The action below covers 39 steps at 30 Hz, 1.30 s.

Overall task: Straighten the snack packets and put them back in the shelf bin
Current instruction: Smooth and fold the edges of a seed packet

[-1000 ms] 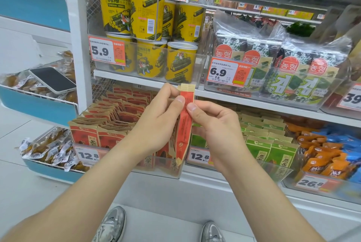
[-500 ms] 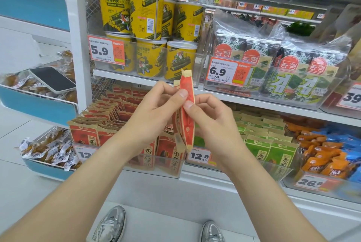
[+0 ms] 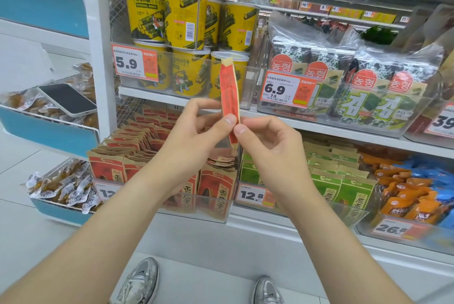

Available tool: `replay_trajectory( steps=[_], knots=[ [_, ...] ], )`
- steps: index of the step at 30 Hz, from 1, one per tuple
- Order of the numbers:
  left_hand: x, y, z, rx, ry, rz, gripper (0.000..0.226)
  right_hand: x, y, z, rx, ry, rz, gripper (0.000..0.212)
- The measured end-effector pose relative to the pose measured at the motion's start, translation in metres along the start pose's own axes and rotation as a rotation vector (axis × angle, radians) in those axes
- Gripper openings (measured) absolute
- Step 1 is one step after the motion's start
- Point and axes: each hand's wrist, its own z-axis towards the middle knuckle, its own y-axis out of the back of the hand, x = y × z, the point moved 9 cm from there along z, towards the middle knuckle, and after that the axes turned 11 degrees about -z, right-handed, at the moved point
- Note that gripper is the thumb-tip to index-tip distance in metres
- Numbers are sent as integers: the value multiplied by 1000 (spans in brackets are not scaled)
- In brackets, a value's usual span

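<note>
The left hand (image 3: 194, 131) and right hand (image 3: 267, 141) pinch one red snack packet (image 3: 229, 90) low down, holding it upright and edge-on above the clear bin (image 3: 221, 215) of matching packets. This looks like the straightening step. Next, I'd say, it needs slotting upright into the bin's row.

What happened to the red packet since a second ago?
The red packet slid up: its top now stands in front of the yellow tubs, and the fingers pinch it near its bottom instead of near its top. The left hand and right hand kept hold all along. The bin and the phone stayed put.
</note>
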Motion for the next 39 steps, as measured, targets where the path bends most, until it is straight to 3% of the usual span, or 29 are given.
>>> replay_trajectory(
  steps=[2, 8, 16, 19, 30, 34, 39],
  knots=[
    [2, 7, 2, -51, 5, 16, 35, -4, 0, 0, 9, -15, -8, 10],
    [1, 3, 3, 28, -50, 115, 45, -7, 2, 1, 36, -18, -46, 10],
    [0, -1, 2, 77, -96, 355, 19, -7, 9, 2, -118, 52, -182, 10],
    [-5, -8, -1, 131, -97, 390, 22, -10, 7, 3, -126, 39, -169, 10],
    [1, 3, 1, 138, 21, 290, 14, -21, -2, 3, 5, -138, 46, 13],
    [8, 10, 2, 34, 80, 108, 20, -4, -7, 0, 51, 92, -339, 12],
    [15, 1, -1, 99, 71, 268, 30, 2, -33, -15, 105, 222, -595, 14]
  ],
)
